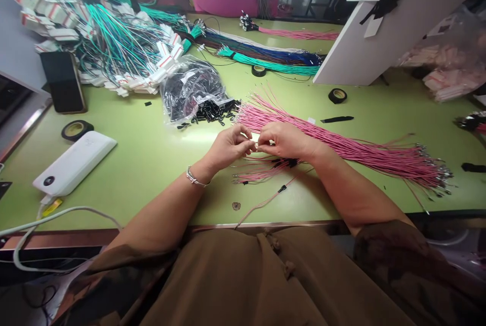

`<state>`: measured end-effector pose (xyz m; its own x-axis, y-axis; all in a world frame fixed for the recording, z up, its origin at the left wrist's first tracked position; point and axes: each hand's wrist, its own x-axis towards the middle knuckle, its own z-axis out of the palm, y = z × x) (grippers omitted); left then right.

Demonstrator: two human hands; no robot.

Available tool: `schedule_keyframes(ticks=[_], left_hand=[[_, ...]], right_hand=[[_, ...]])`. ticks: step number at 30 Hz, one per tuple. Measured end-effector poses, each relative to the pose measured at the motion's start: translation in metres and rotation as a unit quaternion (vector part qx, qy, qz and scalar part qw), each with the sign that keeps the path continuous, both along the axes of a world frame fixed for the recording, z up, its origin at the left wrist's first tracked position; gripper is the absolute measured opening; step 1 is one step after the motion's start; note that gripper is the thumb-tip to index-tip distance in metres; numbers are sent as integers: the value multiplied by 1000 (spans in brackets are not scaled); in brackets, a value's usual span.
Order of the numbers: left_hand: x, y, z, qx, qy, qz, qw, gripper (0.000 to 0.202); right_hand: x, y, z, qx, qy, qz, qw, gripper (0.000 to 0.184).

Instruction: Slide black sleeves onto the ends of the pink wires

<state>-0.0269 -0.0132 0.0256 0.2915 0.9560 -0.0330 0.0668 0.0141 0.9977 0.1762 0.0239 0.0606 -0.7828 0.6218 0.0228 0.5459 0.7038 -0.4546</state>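
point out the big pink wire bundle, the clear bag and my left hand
Pink wire bundle [357, 148]: head view, on strands midway along it.
Clear bag [193, 88]: head view, on the middle of its plastic.
Left hand [228, 147]: head view, on the middle of the hand.

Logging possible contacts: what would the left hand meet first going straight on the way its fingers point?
Most likely the right hand, just ahead of the left hand; depth is unclear, and anything pinched between them is too small to tell.
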Motion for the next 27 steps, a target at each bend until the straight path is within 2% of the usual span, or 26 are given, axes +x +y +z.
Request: schedule_keyframes(ticks=[2,4,5,7,9,10,11,13,15,16,17,19,23,27], left_hand=[[-5,1,1,22,49,-26,998,7],[-10,1,5,54,130,-93,986,3],[-12,1,7,73,166,-137,974,6],[-17,0,12,104,209,-219,947,11],[-24,1,17,113,212,-247,939,9],[-28,3,17,111,209,-231,944,7],[-32,6,17,111,207,-188,954,5],[-43,17,11,132,215,-38,967,5],[-52,30,0,172,259,111,944,12],[-56,37,-6,187,299,141,925,18],[-60,43,-12,196,340,148,908,22],[-63,54,-21,206,401,126,884,22],[-64,61,-29,215,435,93,870,12],[-57,55,-31,236,474,84,844,11]], right_hand=[[10,3,5,-36,-92,-1,995,16],[20,6,10,-89,-169,-3,982,12],[23,8,11,-99,-173,-2,980,11],[22,9,9,-81,-114,-9,990,12],[10,8,0,-28,-26,-44,998,17],[1,6,-7,5,-5,-75,997,19],[-8,4,-13,33,-12,-105,994,18],[-23,0,-25,62,-58,-134,987,16],[-33,-4,-33,66,-105,-148,981,17],[-35,-5,-35,64,-123,-154,978,18],[-36,-6,-36,62,-137,-162,975,19],[-36,-9,-36,60,-154,-173,971,20],[-35,-13,-36,47,-157,-193,967,20],[-32,-10,-42,17,-97,-237,967,18]])
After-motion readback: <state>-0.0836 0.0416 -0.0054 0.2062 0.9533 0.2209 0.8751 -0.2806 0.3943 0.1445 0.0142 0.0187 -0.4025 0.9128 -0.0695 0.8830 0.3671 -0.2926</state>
